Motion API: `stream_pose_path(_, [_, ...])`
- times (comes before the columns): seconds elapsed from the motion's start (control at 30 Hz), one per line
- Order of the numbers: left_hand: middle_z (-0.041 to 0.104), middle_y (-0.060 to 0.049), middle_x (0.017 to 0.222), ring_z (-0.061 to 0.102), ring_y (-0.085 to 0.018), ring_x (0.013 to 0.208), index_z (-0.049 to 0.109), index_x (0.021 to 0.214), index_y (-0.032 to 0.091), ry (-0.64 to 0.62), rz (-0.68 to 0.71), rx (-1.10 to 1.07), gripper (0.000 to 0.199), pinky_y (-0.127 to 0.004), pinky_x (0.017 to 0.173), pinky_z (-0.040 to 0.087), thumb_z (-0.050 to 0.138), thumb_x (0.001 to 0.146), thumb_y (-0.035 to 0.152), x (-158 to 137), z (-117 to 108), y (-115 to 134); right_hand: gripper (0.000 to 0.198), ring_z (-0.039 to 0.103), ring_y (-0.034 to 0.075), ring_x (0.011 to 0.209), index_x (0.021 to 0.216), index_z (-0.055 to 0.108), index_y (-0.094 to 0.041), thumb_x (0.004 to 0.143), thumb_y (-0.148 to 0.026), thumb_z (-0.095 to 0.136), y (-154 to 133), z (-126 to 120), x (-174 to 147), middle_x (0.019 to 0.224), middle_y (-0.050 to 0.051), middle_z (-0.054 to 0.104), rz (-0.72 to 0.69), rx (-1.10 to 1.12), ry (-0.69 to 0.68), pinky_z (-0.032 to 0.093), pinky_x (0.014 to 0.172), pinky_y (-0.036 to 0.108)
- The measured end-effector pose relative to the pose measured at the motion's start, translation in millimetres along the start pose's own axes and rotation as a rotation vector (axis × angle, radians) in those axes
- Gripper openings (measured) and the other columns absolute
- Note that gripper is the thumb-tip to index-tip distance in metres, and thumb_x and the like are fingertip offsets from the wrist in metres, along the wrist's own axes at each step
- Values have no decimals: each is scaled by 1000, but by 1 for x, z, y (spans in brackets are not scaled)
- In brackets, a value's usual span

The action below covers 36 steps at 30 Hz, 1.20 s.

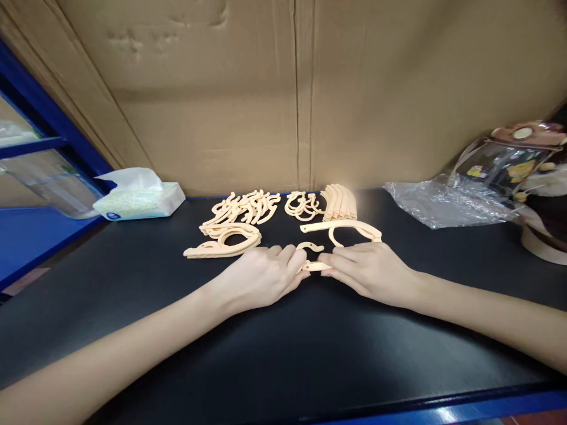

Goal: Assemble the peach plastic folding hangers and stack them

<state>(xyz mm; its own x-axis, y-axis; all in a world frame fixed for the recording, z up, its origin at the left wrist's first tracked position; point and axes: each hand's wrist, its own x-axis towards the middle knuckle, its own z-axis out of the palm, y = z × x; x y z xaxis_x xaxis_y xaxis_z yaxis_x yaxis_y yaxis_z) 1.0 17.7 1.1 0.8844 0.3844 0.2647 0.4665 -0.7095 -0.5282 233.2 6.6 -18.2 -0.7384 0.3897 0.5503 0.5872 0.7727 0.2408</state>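
Observation:
Both hands meet over the black table, fingers closed on beige plastic folding-hanger parts. My left hand [266,273] pinches the end of a small hook piece [313,247], whose curved tip shows above the fingers. My right hand [376,273] grips a hanger arm [318,267]; its near end, with a small hole, touches or overlaps the piece in the left fingers. How they join is hidden by the fingertips. Just beyond the right hand lies a long curved arm [345,225]. Behind the left hand rests a stack of folded hangers [221,251].
Towards the back lie a pile of hooks [248,206], several curved pieces [303,205] and a row of stacked hanger arms [340,202]. A tissue pack [142,198] is at left. A clear plastic bag [436,203] and a strapped bottle [500,165] are at right. Cardboard [221,100] stands behind.

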Motion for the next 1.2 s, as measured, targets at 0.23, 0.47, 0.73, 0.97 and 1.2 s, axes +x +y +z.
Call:
stream_pose_path(0.23, [52,0,65,50,-15,49,44,81,17,27,17,52,30,-30,46,28,27,102,31,-2,0,-1,32,60,12,57,89,63,-16,100,-32,37,1,0,0,69,-1,66,32,68,-60,38,54,25])
stream_pose_path(0.47, [52,0,67,50,-15,51,44,82,17,33,18,64,30,-30,47,28,28,102,32,-1,1,-1,37,61,12,58,95,65,-15,101,-33,33,3,-1,-1,75,2,69,38,96,-75,36,53,25])
stream_pose_path(0.73, [56,2,67,56,-14,53,44,79,18,49,5,-105,28,-30,49,31,32,100,32,-2,6,-4,35,58,13,56,91,65,-16,100,-33,36,3,2,1,69,0,65,43,81,-113,34,53,26])
stream_pose_path(0.97, [58,2,65,58,-13,53,45,77,18,56,14,-143,27,-28,48,32,34,99,31,-1,7,-4,38,56,12,55,83,63,-16,101,-33,34,1,1,1,65,-1,61,44,88,-140,33,53,26])
stream_pose_path(1.2, [59,2,65,58,-13,52,44,77,18,40,2,-198,27,-28,48,32,32,99,29,-2,8,-3,35,57,12,57,90,65,-16,100,-32,36,2,1,2,68,0,63,37,91,-117,35,55,26])
